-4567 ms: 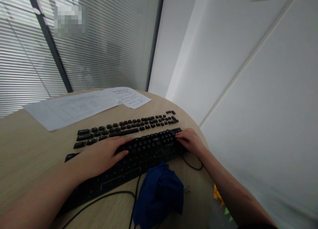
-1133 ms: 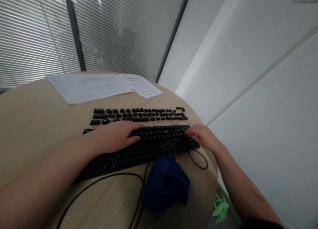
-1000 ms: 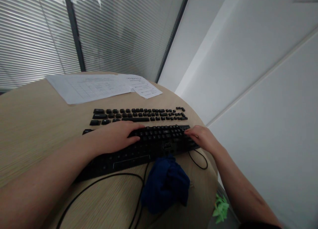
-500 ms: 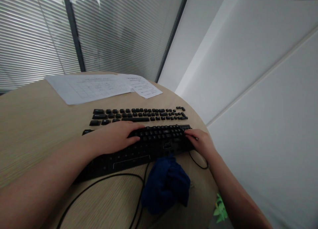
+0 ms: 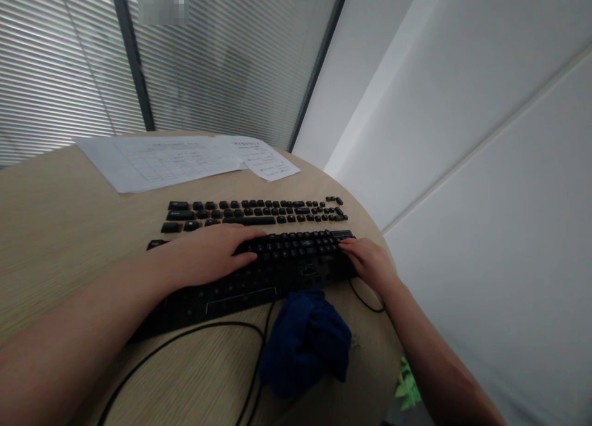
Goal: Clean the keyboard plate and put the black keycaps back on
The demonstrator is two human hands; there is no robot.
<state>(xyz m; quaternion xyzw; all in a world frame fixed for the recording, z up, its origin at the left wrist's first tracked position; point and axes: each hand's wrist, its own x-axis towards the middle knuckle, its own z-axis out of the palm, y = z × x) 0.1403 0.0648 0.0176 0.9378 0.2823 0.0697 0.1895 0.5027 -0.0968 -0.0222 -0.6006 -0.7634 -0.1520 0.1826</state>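
Note:
A black keyboard [image 5: 287, 284] lies at a slant on the table. Keycaps fill its far rows, while the near part is bare of them. Across its left part rests my left hand [image 5: 215, 253], thumb and forefinger apart; some of the keyboard is hidden beneath it. My right hand [image 5: 370, 262] is at the keyboard's right end, fingertips pinched together on the keys there. Whatever is between those fingertips is too small to make out. Loose black keycaps [image 5: 248, 221] lie in rows just beyond the keyboard.
A crumpled blue cloth [image 5: 305, 346] sits in front of the keyboard, beside a looping black cable [image 5: 185, 332]. Printed paper sheets [image 5: 161, 164] lie at the back of the round wooden table [image 5: 46, 229]. A white wall [image 5: 485, 198] rises on the right, window blinds [image 5: 208, 62] behind.
The whole view has shifted slightly. Both hands keep nearly the same places on the keyboard, and the loose keycaps look unchanged.

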